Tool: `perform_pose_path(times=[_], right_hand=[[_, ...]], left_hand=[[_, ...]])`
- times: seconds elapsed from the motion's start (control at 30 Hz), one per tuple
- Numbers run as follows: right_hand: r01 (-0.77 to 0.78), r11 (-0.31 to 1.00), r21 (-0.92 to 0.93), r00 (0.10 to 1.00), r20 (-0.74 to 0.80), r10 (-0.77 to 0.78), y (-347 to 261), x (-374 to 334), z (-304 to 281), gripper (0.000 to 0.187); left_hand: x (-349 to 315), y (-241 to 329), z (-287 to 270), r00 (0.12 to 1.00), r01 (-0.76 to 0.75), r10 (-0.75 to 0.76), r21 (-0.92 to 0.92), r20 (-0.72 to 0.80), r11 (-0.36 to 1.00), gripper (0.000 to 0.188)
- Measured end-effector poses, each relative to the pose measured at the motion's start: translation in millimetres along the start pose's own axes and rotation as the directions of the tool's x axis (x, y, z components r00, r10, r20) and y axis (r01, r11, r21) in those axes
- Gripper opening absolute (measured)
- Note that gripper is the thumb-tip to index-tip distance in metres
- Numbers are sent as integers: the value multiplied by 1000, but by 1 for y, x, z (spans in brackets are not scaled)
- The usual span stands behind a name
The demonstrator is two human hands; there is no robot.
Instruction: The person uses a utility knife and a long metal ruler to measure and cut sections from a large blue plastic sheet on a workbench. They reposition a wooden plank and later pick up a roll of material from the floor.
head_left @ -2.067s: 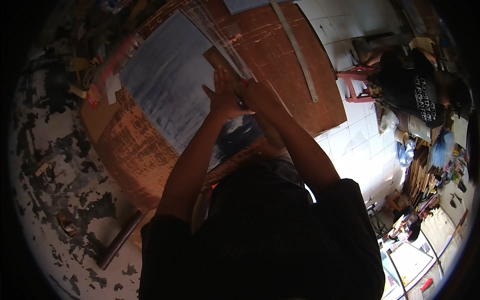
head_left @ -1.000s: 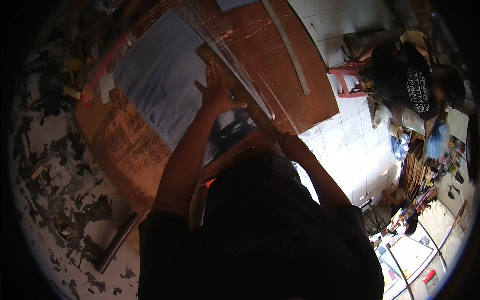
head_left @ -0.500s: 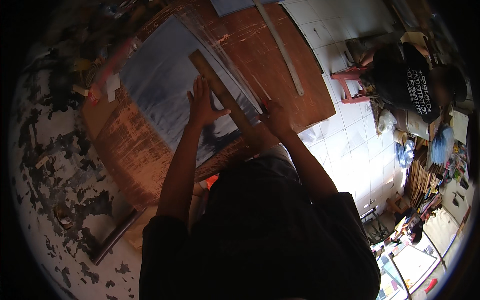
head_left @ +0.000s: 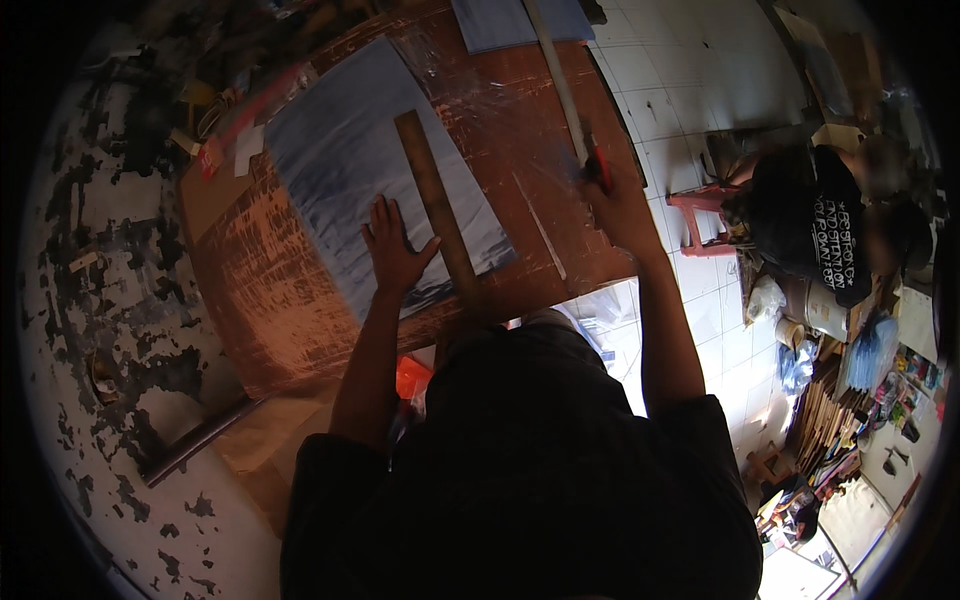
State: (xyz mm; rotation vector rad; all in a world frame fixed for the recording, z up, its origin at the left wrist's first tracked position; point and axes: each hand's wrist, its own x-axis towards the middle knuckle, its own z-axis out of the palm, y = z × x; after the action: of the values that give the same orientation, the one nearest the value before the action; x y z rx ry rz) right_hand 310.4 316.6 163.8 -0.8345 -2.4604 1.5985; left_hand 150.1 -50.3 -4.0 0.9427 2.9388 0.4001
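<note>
A grey-blue printed sheet (head_left: 330,150) lies on the worn brown board of the table (head_left: 250,270). My left hand (head_left: 398,250) rests flat on it, fingers spread, the thumb against a long wooden ruler (head_left: 432,190) lying across the sheet. Off to the right of the sheet, my right hand (head_left: 625,215) is closed on a red-handled cutter (head_left: 602,170); its tip is blurred. This hand is over the right part of the board, near the end of a long metal ruler (head_left: 560,85).
A thin pale strip (head_left: 540,225) and crumpled clear film (head_left: 440,70) lie right of the sheet. Another blue sheet (head_left: 480,25) lies at the far edge. A person in black (head_left: 800,215) is at the right, near a red stool (head_left: 700,215). A peeling wall (head_left: 110,330) stands left.
My right hand has moved right, away from the sheet's edge, with the red-handled cutter. The clear film strip beside the sheet has shifted away. My left hand has slid slightly down the sheet.
</note>
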Motion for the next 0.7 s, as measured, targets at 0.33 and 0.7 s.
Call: perform_pose_path(times=[0.33, 0.7], right_hand=[[-177, 983, 52, 977, -112, 182, -10, -253, -283, 19], [-642, 644, -416, 691, 50, 721, 166, -333, -221, 41]], left_hand=[[-7, 0, -3, 998, 25, -26, -12, -55, 1000, 110], [-7, 2, 1, 998, 6, -6, 4, -60, 1000, 107]])
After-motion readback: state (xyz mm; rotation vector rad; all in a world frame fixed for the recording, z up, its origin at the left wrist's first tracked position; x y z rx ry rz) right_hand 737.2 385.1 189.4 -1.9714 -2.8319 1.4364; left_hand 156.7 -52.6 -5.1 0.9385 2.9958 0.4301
